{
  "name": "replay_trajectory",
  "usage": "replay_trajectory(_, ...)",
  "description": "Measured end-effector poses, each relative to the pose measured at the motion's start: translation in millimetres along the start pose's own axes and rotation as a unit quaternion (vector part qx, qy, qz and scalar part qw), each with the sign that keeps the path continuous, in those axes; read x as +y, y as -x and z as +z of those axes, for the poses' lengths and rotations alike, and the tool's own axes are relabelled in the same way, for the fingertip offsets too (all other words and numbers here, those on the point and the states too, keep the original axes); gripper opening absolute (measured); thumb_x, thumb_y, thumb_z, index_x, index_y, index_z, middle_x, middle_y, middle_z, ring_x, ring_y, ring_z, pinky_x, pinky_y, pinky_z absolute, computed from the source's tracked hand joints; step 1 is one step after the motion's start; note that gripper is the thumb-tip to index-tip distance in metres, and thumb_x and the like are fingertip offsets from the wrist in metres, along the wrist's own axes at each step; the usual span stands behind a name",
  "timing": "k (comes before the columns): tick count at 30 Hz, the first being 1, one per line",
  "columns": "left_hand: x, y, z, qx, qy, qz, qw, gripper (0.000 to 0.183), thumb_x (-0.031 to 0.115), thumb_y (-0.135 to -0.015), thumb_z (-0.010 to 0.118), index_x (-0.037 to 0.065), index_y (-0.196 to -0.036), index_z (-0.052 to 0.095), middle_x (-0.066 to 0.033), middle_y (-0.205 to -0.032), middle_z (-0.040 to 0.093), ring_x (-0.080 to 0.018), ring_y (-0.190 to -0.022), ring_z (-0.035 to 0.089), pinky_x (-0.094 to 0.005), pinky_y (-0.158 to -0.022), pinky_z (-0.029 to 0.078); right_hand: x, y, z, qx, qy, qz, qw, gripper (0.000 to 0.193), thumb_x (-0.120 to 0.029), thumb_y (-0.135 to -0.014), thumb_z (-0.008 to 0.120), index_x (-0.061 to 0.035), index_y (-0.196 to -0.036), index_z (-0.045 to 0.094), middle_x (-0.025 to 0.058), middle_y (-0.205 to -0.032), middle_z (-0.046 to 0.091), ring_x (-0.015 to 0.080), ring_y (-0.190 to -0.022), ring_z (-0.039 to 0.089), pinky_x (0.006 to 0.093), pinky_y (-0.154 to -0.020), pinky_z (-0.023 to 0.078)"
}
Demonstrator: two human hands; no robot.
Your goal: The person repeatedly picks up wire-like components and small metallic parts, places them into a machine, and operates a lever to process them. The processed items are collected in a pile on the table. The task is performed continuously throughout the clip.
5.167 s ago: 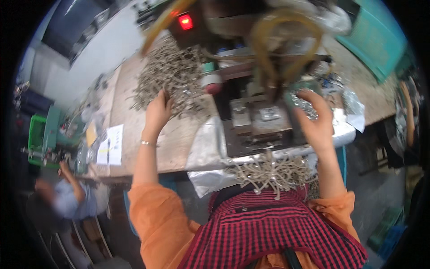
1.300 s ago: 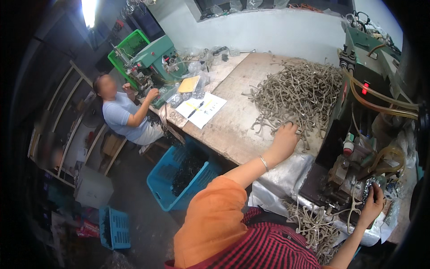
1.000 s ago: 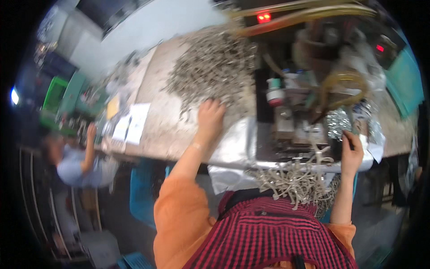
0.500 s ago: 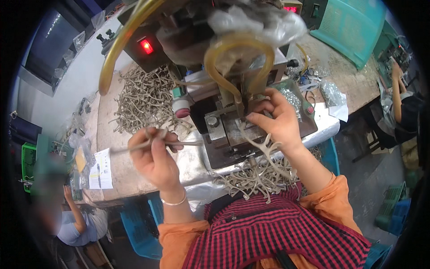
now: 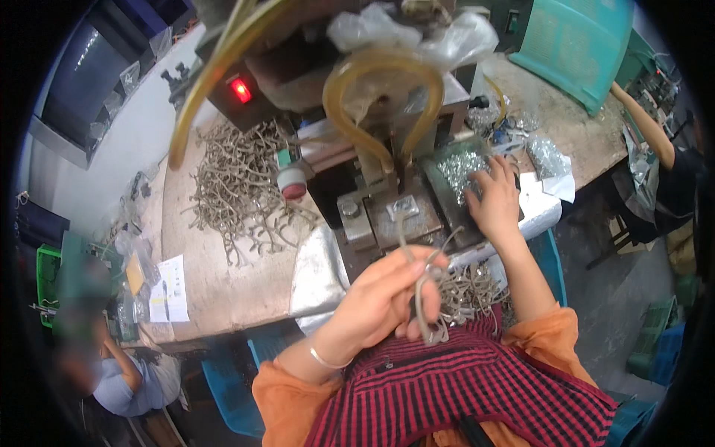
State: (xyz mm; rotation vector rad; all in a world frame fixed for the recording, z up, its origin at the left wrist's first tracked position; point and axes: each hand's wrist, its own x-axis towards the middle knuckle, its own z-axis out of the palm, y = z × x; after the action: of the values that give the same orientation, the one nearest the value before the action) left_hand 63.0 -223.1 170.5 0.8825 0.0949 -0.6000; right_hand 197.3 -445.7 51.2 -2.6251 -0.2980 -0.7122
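My left hand [image 5: 383, 294] is closed around a branched, grey metal piece [image 5: 426, 302], slightly blurred, in front of the bench press. One thin arm of it points up toward the press's metal fixture block [image 5: 423, 222]; whether they touch I cannot tell. A small bright plate [image 5: 403, 208] lies on that block. My right hand [image 5: 497, 195] is over a dark tray filled with small shiny metal parts [image 5: 459, 173], its fingers bent and apart at the tray's right side. Nothing shows in its grip. More branched metal pieces [image 5: 473, 292] are heaped at my lap, partly behind my left hand.
A large pile of branched metal pieces [image 5: 234, 175] covers the bench left of the press. A red push button [image 5: 293, 182] and a looped yellow hose [image 5: 335, 89] are on the press. Co-workers sit at both sides, one with an arm [image 5: 646, 123] by a green basket [image 5: 577, 45].
My left hand has come from the bench's left side to the front of the press. My right hand has left the fixture and the branched piece there, moving right to the tray.
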Motion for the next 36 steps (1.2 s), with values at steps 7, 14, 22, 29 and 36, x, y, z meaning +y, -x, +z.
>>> replay_trajectory(7,-12,-19,8,0.080,0.089,-0.011,0.993,0.035,0.026,-0.108,0.043,0.000,-0.125,0.058,-0.0039,-0.073,0.065,-0.0124,-0.048,0.054,-0.0216,-0.042,0.042,21,-10,9,-0.005,-0.147,0.052,0.988,0.013,-0.009,-0.079,0.073,-0.0047,-0.091,0.071,0.0179,-0.115,0.070,0.0373,-0.116,0.061,0.0456,-0.101,0.046)
replay_trajectory(14,-21,-25,3,0.052,0.104,-0.005,0.993,0.038,0.033,-0.106,0.049,0.003,-0.127,0.058,-0.0032,-0.076,0.064,-0.0163,-0.056,0.061,-0.0247,-0.047,0.045,36,-6,16,0.024,-0.392,0.122,0.911,0.014,-0.004,-0.095,0.066,0.0009,-0.107,0.068,0.0075,-0.100,0.070,0.0152,-0.094,0.066,0.0274,-0.087,0.051)
replay_trajectory(22,-17,35,-40,-0.055,-0.154,0.099,0.982,0.026,0.017,-0.100,0.063,-0.002,-0.119,0.064,-0.0106,-0.100,0.073,-0.0183,-0.092,0.070,-0.0291,-0.078,0.058,24,11,17,-0.009,-0.360,0.138,0.923,0.018,-0.004,-0.092,0.070,0.0005,-0.110,0.071,0.0076,-0.101,0.072,0.0145,-0.094,0.066,0.0275,-0.086,0.051)
replay_trajectory(29,64,64,-191,0.515,-0.682,0.338,0.395,0.008,0.004,-0.078,0.070,0.007,-0.084,0.074,-0.0088,-0.093,0.069,-0.0301,-0.092,0.062,-0.0398,-0.084,0.050,-4,0,-4,-0.041,-0.287,0.076,0.954,0.019,-0.004,-0.088,0.071,0.0003,-0.106,0.074,0.0117,-0.102,0.075,0.0196,-0.094,0.070,0.0308,-0.087,0.053)
replay_trajectory(36,49,23,-284,0.251,-0.872,0.157,0.390,0.019,0.001,-0.073,0.066,0.009,-0.088,0.074,-0.0101,-0.103,0.064,-0.0310,-0.097,0.061,-0.0436,-0.084,0.051,17,15,3,0.008,-0.285,0.106,0.953,0.012,-0.003,-0.086,0.070,-0.0004,-0.097,0.075,0.0111,-0.093,0.073,0.0220,-0.089,0.068,0.0335,-0.082,0.051)
